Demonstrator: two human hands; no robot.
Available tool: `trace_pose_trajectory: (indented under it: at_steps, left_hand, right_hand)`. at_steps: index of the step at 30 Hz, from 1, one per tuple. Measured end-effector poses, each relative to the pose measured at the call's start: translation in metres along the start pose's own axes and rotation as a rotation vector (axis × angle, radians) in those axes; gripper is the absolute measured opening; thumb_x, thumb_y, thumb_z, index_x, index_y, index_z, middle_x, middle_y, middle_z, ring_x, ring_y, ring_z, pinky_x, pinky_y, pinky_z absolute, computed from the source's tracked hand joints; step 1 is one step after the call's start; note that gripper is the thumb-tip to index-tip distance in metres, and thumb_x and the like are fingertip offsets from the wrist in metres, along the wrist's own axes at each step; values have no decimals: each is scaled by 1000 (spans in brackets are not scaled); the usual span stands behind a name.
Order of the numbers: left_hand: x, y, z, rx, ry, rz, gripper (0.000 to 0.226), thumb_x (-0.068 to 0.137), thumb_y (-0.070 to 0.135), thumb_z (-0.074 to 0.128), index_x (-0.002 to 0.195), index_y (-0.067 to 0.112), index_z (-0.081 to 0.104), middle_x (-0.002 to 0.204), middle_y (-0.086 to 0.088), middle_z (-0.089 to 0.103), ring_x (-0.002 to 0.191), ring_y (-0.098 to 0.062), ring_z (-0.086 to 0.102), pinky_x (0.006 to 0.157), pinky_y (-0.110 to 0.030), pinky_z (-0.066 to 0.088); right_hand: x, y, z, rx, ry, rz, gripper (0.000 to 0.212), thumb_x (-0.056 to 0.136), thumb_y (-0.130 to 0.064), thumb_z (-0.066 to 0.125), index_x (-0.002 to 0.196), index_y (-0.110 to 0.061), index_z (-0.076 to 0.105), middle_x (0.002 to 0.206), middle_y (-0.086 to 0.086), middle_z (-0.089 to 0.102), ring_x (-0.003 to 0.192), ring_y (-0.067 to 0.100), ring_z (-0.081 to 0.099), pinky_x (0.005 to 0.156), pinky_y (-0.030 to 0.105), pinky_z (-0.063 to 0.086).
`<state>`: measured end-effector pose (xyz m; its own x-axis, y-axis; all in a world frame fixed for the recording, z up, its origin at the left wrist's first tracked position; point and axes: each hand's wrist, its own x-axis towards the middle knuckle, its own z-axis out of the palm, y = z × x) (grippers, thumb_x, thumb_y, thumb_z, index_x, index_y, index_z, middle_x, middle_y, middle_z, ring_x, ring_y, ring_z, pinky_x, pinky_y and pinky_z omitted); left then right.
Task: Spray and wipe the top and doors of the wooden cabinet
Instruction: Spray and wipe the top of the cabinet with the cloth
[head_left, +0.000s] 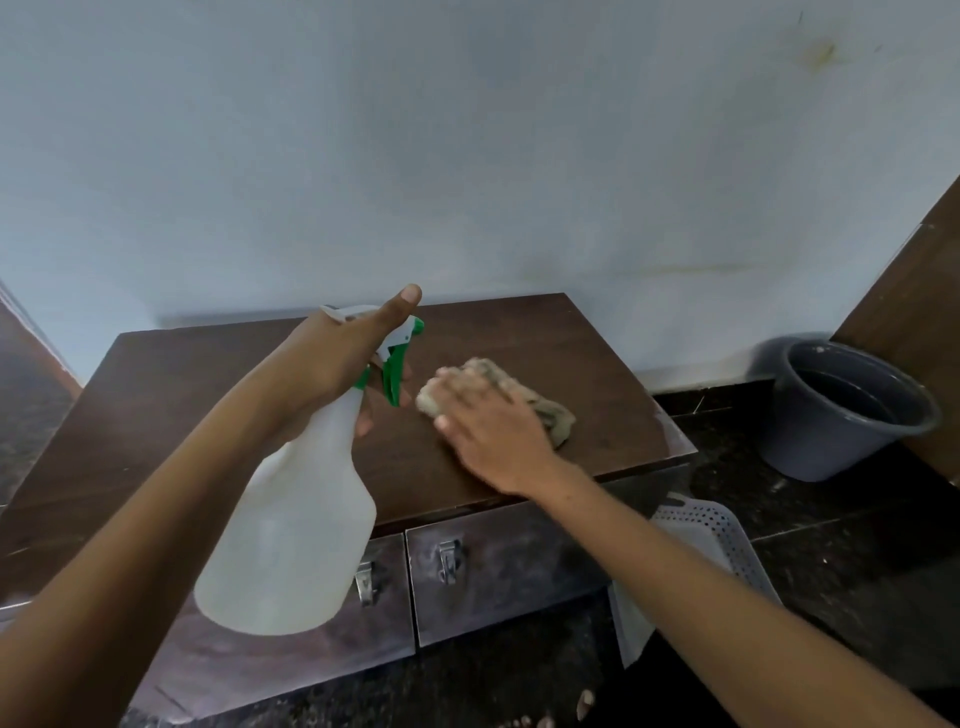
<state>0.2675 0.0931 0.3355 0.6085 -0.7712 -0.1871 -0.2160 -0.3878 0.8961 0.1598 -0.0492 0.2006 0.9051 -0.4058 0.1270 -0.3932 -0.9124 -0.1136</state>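
Wiping is under way on the cabinet top (208, 395): my right hand (493, 431) presses flat on a crumpled cloth (545, 405) toward the cabinet's right half, palm down, fingers spread over the rag rather than closed around it. My left hand (337, 358) holds the spray bottle (296, 519) by its neck above the cabinet's middle, thumb raised, green nozzle aimed at the cloth. I judge the top only partly done, and both doors (509, 566) below the front edge look dull and untouched. A grey bucket (831, 415) stands right of the cabinet, a perforated white basket (711, 535) by its right front corner. Motion blur softens my right fingers, and I cannot tell whether the top is wet. The bottle hides part of the left door.
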Motion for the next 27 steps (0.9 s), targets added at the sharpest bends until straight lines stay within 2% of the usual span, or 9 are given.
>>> trace_pose_trajectory:
  at_steps: [3,6,10,14,16,18,21,24,27]
  left_hand:
    - [-1,1,8,28,9,4,66,83,73,47,99,12,68,89,-21,71,34,-23,55,42,-27,50]
    - [0,2,19,43,-1,6,67,83,72,47,102,11,68,95,-22,68,50,-29,59,46,-29,51]
    - [0,9,38,87,-74,65,58,85,70,46,98,17,70,100,-16,69,84,-31,64,80,-40,53]
    - [-4,25,64,161,-209,177,59,90,66,42,99,15,72,82,-4,70,67,-15,62,60,-27,45]
    - [-3,31,77,204,-235,230,60,89,67,41,103,18,74,88,-1,72,78,-14,66,69,-29,50]
    - [-1,36,90,236,-234,258,60,89,68,41,104,20,73,97,-7,72,90,-20,66,82,-33,51]
    - [5,41,103,303,-225,312,62,90,67,41,94,14,73,94,-17,71,82,-21,63,75,-28,48]
    - [8,44,107,333,-234,314,65,89,68,40,103,15,73,97,-12,71,88,-22,65,72,-24,47]
    - [8,41,109,367,-247,313,59,90,66,39,102,18,72,93,-9,70,85,-21,64,69,-22,46]
  right_hand:
    - [-15,-17,3,-16,48,-163,52,97,-42,14,147,-29,24,156,-6,21,144,16,13,114,35,11]
    - [-30,0,-1,-29,77,-255,48,100,-37,21,147,-27,26,155,-3,25,144,17,17,114,32,11]
    - [-48,14,-4,-52,112,-199,49,99,-37,21,146,-26,30,154,-3,28,143,17,22,114,33,18]
    - [-54,12,-4,1,190,-109,43,98,-34,31,138,-24,42,146,0,41,137,21,33,110,38,26]
    - [-57,8,-6,9,264,-122,34,95,-30,39,121,-18,58,133,3,55,124,24,50,102,40,38]
    - [-60,5,-12,-46,413,-155,29,89,-28,42,92,-16,68,103,3,69,93,22,63,80,32,50]
    - [-64,2,-21,-107,576,-180,33,82,-26,42,62,-15,65,65,0,64,57,17,58,53,23,45]
    - [-63,2,-21,-80,601,-180,23,77,-20,60,56,-12,63,56,3,60,48,19,56,49,24,46]
    - [-62,2,-19,-39,491,-120,26,80,-23,51,62,-8,64,64,9,62,53,24,58,52,30,50]
